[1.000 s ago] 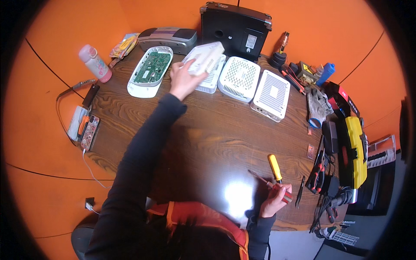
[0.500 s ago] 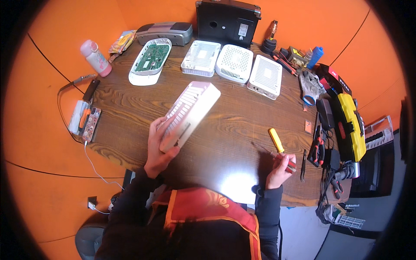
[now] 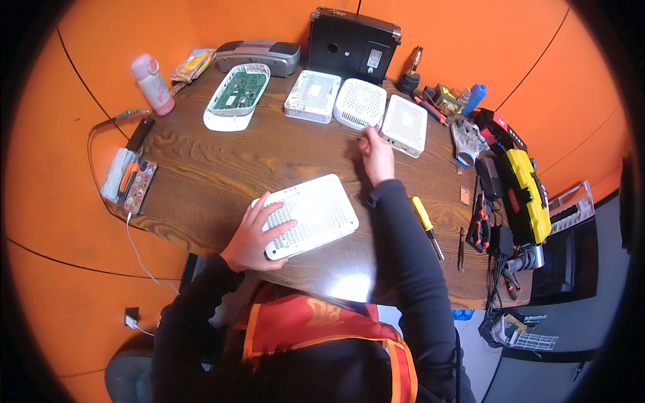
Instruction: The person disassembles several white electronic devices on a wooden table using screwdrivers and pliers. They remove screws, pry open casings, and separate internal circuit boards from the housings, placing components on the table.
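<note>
A white vented router-like box (image 3: 314, 213) lies flat on the table in front of me, slotted face up. My left hand (image 3: 259, 235) rests on its left end, fingers spread across the slots and thumb along the near edge. My right hand (image 3: 377, 160) is stretched forward with its fingers closed, close to two more white boxes, one rounded (image 3: 361, 102) and one rectangular (image 3: 406, 124). What its fingertips hold, if anything, is too small to make out. Beside my right forearm lies a yellow-handled screwdriver (image 3: 423, 215).
At the back stand another white box (image 3: 312, 97), an opened casing with a green circuit board (image 3: 240, 91) and a black case (image 3: 353, 47). Along the right are pliers (image 3: 480, 227), tweezers (image 3: 461, 250), a glove (image 3: 469, 140) and a yellow-black toolbox (image 3: 527, 195). A pink bottle (image 3: 153, 84) stands left.
The white box has gone from tilted in my left hand to flat on the table. My right hand has moved forward and left; the red-handled tool it held no longer shows.
</note>
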The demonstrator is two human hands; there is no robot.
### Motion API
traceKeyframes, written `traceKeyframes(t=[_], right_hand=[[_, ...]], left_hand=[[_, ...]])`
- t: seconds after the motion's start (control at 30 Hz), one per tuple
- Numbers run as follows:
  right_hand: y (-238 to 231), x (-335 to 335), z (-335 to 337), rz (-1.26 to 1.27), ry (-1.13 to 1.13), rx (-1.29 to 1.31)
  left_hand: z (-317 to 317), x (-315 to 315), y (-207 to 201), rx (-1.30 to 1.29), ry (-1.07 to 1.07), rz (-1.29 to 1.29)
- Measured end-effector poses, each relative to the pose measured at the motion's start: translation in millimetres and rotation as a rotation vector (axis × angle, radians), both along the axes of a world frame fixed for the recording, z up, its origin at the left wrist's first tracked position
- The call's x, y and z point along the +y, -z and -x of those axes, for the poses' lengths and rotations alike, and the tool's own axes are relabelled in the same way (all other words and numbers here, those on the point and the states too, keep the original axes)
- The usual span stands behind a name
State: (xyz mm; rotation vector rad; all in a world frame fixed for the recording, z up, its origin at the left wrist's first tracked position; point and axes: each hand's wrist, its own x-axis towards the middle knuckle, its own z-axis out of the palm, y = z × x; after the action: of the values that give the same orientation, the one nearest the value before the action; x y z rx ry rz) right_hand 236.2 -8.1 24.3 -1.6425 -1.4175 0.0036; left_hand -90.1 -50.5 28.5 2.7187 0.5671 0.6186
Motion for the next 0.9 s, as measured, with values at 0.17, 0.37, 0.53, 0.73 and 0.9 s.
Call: traceKeyframes(t=[0.17, 0.37, 0.53, 0.73, 0.9], right_hand=[[6.9, 25.6, 2.7, 0.265, -0.042, -0.054], [15.7, 15.0, -3.8, 0.139, -0.157, -0.194], [8.7, 11.1, 7.1, 0.233, -0.414, 0.28], [3.8, -3.3, 11.6, 0.424, -0.296, 0.275], [5.0, -6.1, 10.0, 0.209, -0.344, -0.018]], left_hand=[[-5.9, 2.7, -2.0, 0.0, 0.033, 0.039], [-7.9, 2.2, 2.0, 0.007, 0.025, 0.003], [-8.3, 1.9, 1.8, 0.03, 0.022, 0.001], [-10.4, 3.6, 2.0, 0.013, 0.037, 0.025], [-5.2, 2.4, 2.2, 0.04, 0.013, 0.04]])
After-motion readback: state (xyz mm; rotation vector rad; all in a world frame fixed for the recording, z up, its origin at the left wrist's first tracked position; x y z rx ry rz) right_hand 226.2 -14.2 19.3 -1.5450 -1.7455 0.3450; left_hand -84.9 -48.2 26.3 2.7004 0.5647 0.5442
